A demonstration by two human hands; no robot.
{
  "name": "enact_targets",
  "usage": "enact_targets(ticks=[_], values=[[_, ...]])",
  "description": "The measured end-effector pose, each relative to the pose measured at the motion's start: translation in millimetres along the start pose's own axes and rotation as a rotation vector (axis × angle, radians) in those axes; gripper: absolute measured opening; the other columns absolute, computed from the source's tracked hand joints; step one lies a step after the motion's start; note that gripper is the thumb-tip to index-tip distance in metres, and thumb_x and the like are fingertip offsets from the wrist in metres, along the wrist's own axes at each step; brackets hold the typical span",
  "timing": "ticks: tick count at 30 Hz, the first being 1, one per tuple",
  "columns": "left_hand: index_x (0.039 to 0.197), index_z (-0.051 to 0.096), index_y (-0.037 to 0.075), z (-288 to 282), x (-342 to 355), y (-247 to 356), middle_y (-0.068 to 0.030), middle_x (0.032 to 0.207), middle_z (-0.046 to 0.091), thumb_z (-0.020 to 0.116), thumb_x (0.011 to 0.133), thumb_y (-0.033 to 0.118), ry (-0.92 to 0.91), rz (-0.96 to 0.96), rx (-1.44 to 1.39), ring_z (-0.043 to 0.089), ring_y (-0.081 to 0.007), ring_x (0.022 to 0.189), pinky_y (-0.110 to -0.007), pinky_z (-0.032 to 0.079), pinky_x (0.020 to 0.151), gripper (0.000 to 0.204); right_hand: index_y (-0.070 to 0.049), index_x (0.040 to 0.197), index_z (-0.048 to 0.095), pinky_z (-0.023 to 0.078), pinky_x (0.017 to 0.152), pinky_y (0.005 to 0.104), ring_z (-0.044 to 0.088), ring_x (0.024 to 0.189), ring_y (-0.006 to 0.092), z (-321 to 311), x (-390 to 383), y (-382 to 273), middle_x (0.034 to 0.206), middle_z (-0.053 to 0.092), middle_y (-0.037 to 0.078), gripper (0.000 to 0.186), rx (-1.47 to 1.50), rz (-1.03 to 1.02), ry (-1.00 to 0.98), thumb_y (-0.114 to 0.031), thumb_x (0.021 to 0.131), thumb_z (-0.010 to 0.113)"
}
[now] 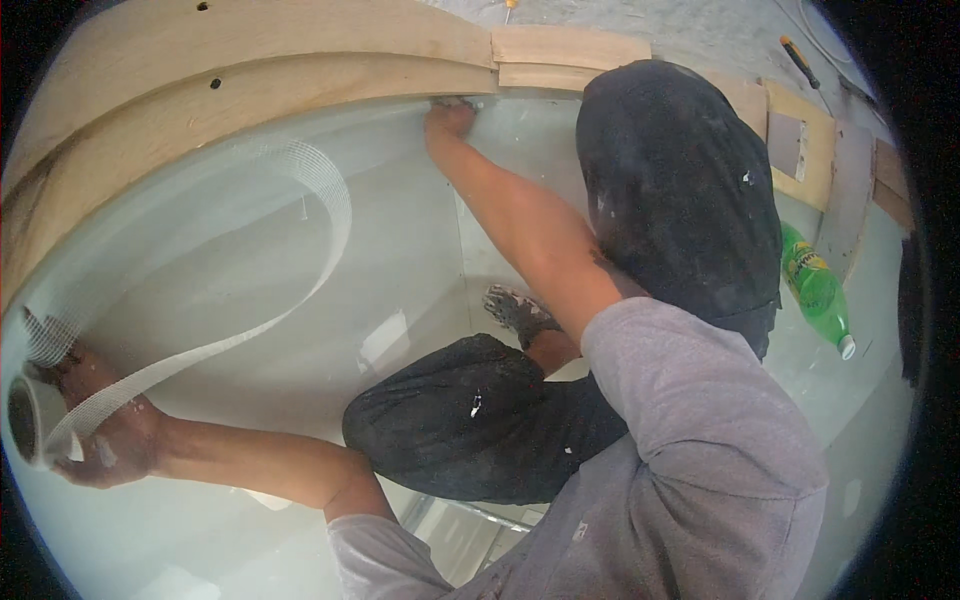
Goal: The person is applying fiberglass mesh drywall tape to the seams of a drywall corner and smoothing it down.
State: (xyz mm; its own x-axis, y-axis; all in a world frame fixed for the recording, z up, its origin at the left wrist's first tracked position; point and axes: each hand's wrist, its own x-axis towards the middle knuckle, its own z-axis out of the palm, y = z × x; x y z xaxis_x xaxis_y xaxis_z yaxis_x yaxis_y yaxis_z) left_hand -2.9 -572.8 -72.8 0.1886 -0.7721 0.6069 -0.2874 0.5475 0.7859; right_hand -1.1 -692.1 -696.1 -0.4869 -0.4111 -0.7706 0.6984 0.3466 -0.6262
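My left hand (115, 430), out at the far left, is closed round a roll of white mesh tape (24, 420). A loose strip of the mesh tape (335, 235) runs off the roll, loops out over the pale surface and bends back toward the wooden boards. More mesh (48, 338) shows just above the roll. My right hand (452, 115) reaches far ahead to where the pale surface meets the boards' lower edge. Its fingers are mostly hidden there, so I cannot see whether they hold anything.
Curved wooden boards (330, 85) border the far side. My dark-trousered knees are bent, and a foot (515, 310) stands between them. To the right a green plastic bottle (815, 290) lies on its side. Beyond the boards is an orange-and-black handled tool (798, 60).
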Motion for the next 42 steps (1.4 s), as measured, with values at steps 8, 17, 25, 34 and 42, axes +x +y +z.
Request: enact_targets(ticks=[8, 17, 25, 34, 42], values=[[0.141, 0.049, -0.006, -8.6, 7.1, -6.2, -0.0362, 0.15, 0.036, 0.074, 0.078, 0.038, -0.144, 0.026, -0.017, 0.035, -0.0509, 0.142, -0.067, 0.022, 0.121, 0.081, 0.007, 0.11, 0.068, 0.053, 0.085, 0.0416, 0.067, 0.095, 0.0323, -2.6, -20.4, -20.9, 0.111, 0.072, 0.02, 0.03, 0.098, -0.009, -0.001, -0.002, 0.082, 0.076], [0.143, 0.043, -0.008, 10.7, -5.4, -22.4, -0.0338, 0.146, 0.033, 0.067, 0.083, 0.045, -0.046, 0.048, 0.138, 0.029, -0.045, 0.141, -0.06, 0.018, 0.121, 0.083, 0.005, 0.145, 0.042, 0.043, 0.111, 0.0443, 0.057, 0.129, 0.037, -7.7, 24.0, -11.3, 0.144, 0.053, 0.026, 0.069, -0.437, -0.137, 0.005, -0.02, 0.089, 0.076], [0.137, 0.052, -0.009, 8.3, -10.3, -21.1, -0.0382, 0.141, 0.046, 0.074, 0.079, 0.039, 0.01, 0.19, 0.276, 0.043, -0.0523, 0.135, -0.068, 0.034, 0.115, 0.079, 0.004, 0.14, 0.045, 0.037, 0.114, 0.045, 0.05, 0.13, 0.0409, -24.4, -10.8, 7.0, 0.134, 0.057, 0.026, 0.056, -0.47, -0.149, 0.094, -0.005, 0.089, 0.066], [0.14, 0.047, -0.012, -12.6, 0.9, -19.4, -0.0365, 0.143, 0.046, 0.072, 0.08, 0.042, -0.03, 0.055, 0.051, 0.044, -0.0508, 0.135, -0.065, 0.03, 0.117, 0.085, 0.009, 0.13, 0.059, 0.03, 0.121, 0.049, 0.044, 0.139, 0.0434, -53.7, -38.6, -9.5, 0.141, 0.053, 0.029, 0.049, -0.502, -0.535, -0.4, 0.008, 0.081, 0.055], [0.143, 0.044, -0.011, 0.0, -8.2, -19.1, -0.0361, 0.145, 0.041, 0.067, 0.085, 0.043, -0.007, 0.045, 0.138, 0.038, -0.0496, 0.139, -0.064, 0.026, 0.12, 0.083, 0.01, 0.146, 0.042, 0.025, 0.123, 0.0536, 0.039, 0.14, 0.0477, -65.3, -48.4, -18.4, 0.148, 0.046, 0.03, 0.068, -0.656, -0.624, -0.574, 0.005, 0.08, 0.058]])
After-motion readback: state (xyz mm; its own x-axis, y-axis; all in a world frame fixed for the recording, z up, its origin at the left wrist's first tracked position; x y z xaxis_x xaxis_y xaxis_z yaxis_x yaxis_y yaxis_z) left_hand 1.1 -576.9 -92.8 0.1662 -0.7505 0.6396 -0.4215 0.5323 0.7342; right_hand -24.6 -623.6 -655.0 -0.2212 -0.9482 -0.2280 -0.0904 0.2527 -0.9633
